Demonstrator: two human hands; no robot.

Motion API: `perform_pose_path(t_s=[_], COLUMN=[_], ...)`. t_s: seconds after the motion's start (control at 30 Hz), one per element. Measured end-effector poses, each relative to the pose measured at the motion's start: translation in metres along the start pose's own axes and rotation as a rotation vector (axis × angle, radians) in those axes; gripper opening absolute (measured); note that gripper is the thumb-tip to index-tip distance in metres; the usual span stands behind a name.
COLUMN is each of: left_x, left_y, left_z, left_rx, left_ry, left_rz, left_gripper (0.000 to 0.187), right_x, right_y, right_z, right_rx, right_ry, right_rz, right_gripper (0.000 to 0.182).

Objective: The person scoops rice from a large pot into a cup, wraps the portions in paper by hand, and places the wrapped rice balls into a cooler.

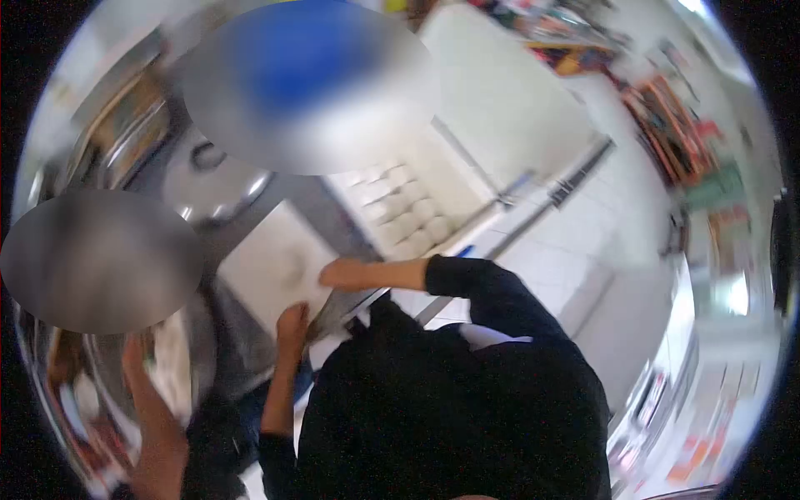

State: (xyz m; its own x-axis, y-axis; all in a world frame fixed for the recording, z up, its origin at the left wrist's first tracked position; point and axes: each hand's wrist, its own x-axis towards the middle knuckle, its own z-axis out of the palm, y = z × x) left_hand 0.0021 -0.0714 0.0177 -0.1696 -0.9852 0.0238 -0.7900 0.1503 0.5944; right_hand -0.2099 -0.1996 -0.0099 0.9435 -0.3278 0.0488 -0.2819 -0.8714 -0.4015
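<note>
A pale, squarish board (260,250) lies tilted across the dark counter, with a round pale patch (292,265) on it that looks like dough. My right hand (340,273) is at the board's right edge and overlaps it in this view. Lower down, my left hand (292,323) is close to the board's near corner. Motion blurs the fingers of both hands, so I cannot tell whether they grip the board. To the right of the board stands a pale crate (477,218) holding several rounded, pale pieces (408,208) in rows, resembling dough balls.
A shiny metal pan or bowl (218,185) rests beyond the board on the dark counter (242,354). Another person's arm (158,417) reaches in at lower left. Beyond the crate is a large white surface (517,92). Shelves with goods (679,125) line the right. Blurred ovals hide two areas.
</note>
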Motion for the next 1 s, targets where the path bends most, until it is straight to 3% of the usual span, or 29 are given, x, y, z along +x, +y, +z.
perform_pose_path(t_s=[0.03, 0.07, 0.13, 0.2, 0.4, 0.5, 0.57, 0.6, 0.63, 0.67, 0.7, 0.77, 0.87, 1.0], left_x=[0.002, 0.005, 0.015, 0.019, 0.023, 0.021, 0.019, 0.018, 0.018, 0.015, 0.015, 0.018, 0.022, 0.027], left_y=[0.005, 0.009, 0.013, 0.018, 0.035, 0.018, -0.003, 0.002, -0.003, -0.001, 0.001, 0.001, 0.007, -0.002], left_z=[-0.006, -0.014, -0.020, -0.021, -0.028, -0.014, 0.003, -0.002, 0.006, 0.004, 0.003, 0.002, -0.016, -0.010], left_rx=[-0.098, -0.128, -0.174, -0.210, -0.046, -0.115, 0.000, -0.001, 0.055, -0.010, -0.113, -0.142, -0.254, -0.279], left_ry=[0.068, 0.040, -0.027, -0.102, -0.023, 0.007, 0.064, -0.026, -0.058, 0.011, 0.191, 0.217, 0.185, 0.020], left_rz=[0.006, 0.044, 0.024, -0.095, -0.018, -0.041, 0.103, 0.045, -0.036, -0.029, 0.069, -0.009, -0.068, -0.145], left_gripper=[0.020, 0.018, 0.016, 0.016, 0.018, 0.019, 0.018, 0.017, 0.017, 0.013, 0.011, 0.016, 0.023, 0.025], right_x=[0.007, 0.009, 0.018, 0.019, 0.033, 0.029, 0.026, 0.026, 0.021, 0.023, 0.020, 0.023, 0.028, 0.030], right_y=[0.006, -0.012, -0.012, -0.009, -0.002, -0.006, -0.009, -0.008, 0.000, 0.016, -0.003, 0.003, -0.008, -0.004], right_z=[0.001, -0.033, -0.042, -0.048, -0.040, -0.047, -0.049, -0.044, -0.038, -0.011, -0.054, -0.059, -0.084, -0.074], right_rx=[0.082, -0.003, 0.074, 0.170, 0.192, 0.160, 0.093, 0.049, 0.012, 0.045, 0.007, -0.001, 0.229, 0.203], right_ry=[0.200, 0.001, -0.128, -0.140, -0.136, -0.130, -0.164, -0.205, -0.176, -0.275, -0.162, -0.241, -0.239, -0.217], right_rz=[-0.152, -0.017, 0.031, 0.057, 0.020, 0.041, 0.105, 0.139, 0.028, 0.142, 0.026, -0.010, 0.026, 0.074], right_gripper=[0.011, 0.009, 0.008, 0.010, 0.013, 0.012, 0.011, 0.011, 0.014, 0.012, 0.011, 0.019, 0.023, 0.016])
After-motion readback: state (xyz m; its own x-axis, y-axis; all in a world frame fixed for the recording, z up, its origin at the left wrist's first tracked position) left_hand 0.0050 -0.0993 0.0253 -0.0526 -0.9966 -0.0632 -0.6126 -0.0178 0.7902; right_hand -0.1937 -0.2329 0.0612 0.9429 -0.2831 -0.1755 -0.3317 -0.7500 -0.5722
